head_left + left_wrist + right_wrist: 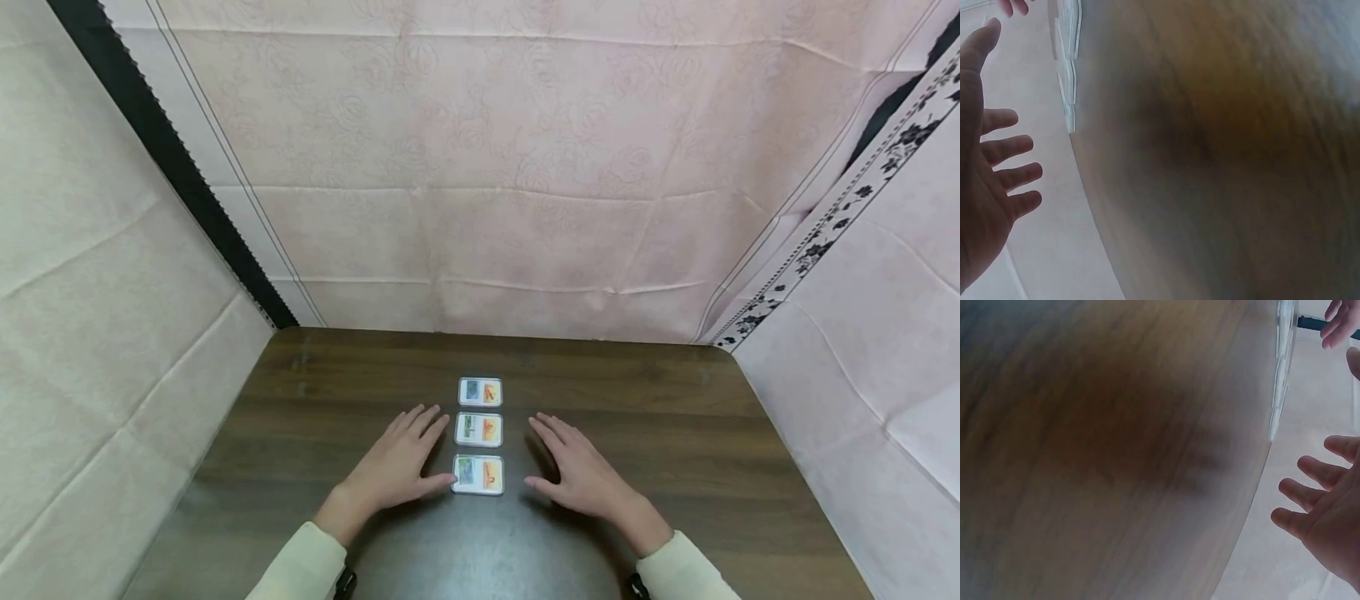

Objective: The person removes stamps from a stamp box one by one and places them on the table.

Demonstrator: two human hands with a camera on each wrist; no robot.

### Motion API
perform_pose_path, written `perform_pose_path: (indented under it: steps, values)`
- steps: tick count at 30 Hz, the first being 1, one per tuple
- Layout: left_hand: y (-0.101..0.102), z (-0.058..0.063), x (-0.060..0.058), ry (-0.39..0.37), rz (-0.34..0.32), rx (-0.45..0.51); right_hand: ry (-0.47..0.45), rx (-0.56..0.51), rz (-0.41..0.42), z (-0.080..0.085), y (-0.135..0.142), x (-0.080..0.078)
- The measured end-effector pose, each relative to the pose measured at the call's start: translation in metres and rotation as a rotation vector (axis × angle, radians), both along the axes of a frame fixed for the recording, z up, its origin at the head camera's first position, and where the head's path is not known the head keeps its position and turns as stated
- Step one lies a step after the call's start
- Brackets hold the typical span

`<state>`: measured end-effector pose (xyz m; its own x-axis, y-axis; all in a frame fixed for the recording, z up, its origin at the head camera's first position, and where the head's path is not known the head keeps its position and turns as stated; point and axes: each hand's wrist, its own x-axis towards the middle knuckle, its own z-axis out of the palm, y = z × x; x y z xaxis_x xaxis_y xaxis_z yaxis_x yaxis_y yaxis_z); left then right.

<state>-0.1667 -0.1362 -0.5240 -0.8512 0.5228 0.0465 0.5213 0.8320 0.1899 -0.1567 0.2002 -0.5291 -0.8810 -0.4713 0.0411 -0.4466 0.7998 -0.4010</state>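
Observation:
Three small cards in clear cases lie in a column on the brown wooden table (300,467). The far card (480,392) and the near card (477,475) each carry a bluish picture on the left and an orange one on the right. The middle card (478,429) has a greenish picture beside an orange one. My left hand (401,462) hovers left of the column, fingers spread, thumb tip right at the near card's left edge. To the right of the column, my right hand (581,471) is held over its shadow, fingers extended, holding nothing.
Pale patterned cloth (480,167) hangs behind the table's far edge. More cloth walls stand at the left (112,333) and right (862,333), with a black strip (180,167) along the left corner and a flowered border (840,208) along the right.

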Motion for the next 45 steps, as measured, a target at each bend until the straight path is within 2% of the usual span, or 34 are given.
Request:
perform_pose_path:
  steps: [10, 23, 28, 39, 45]
  values:
    - [0.008, -0.002, 0.002, -0.003, -0.048, 0.063, -0.002, -0.021, 0.028, 0.001, -0.009, 0.001]
    - [0.015, -0.012, 0.002, -0.055, -0.086, 0.135, -0.031, 0.003, 0.086, -0.007, -0.025, -0.002]
    - [0.018, -0.012, 0.003, -0.088, -0.103, 0.162, -0.004, 0.006, 0.131, -0.009, -0.031, -0.002]
    - [0.023, -0.016, 0.002, -0.089, -0.113, 0.151, -0.003, -0.002, 0.197, -0.013, -0.042, -0.004]
    - [0.023, -0.020, 0.000, -0.115, -0.106, 0.113, -0.017, 0.015, 0.204, -0.014, -0.046, -0.005]
